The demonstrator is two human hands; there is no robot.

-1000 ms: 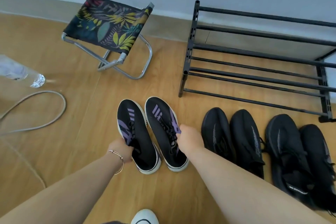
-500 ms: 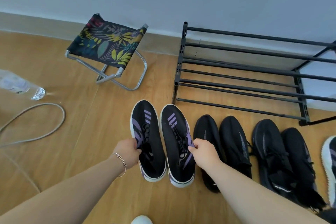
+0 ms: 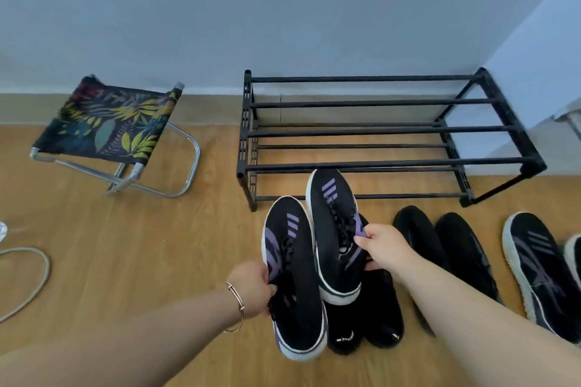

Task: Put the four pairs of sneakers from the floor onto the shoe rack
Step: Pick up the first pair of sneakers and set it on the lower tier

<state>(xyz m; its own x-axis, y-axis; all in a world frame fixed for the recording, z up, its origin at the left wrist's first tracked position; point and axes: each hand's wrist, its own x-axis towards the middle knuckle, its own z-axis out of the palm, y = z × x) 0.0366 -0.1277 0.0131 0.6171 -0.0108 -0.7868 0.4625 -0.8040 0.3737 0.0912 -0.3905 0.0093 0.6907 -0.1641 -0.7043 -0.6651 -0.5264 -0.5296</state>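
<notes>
I hold one black sneaker with purple stripes in each hand, lifted off the floor in front of the black shoe rack [image 3: 377,129]. My left hand [image 3: 254,287] grips the left sneaker [image 3: 290,264] at its collar. My right hand [image 3: 382,248] grips the right sneaker [image 3: 334,223], whose toe overlaps the rack's front bar. Under them an all-black pair [image 3: 364,327] lies on the floor, mostly hidden. To its right sits another black pair [image 3: 440,245], then a black sneaker with a white sole [image 3: 537,267]. The rack's bars hold nothing.
A folding stool [image 3: 107,129] with a leaf-print seat stands left of the rack. A grey hose loop [image 3: 34,273] lies on the wooden floor at the far left. The wall runs behind the rack, and a corner juts out at its right end.
Both hands have lifted the purple-striped pair off the floor and carried it right and forward toward the rack. The view has swung right, bringing the white-soled sneaker into sight.
</notes>
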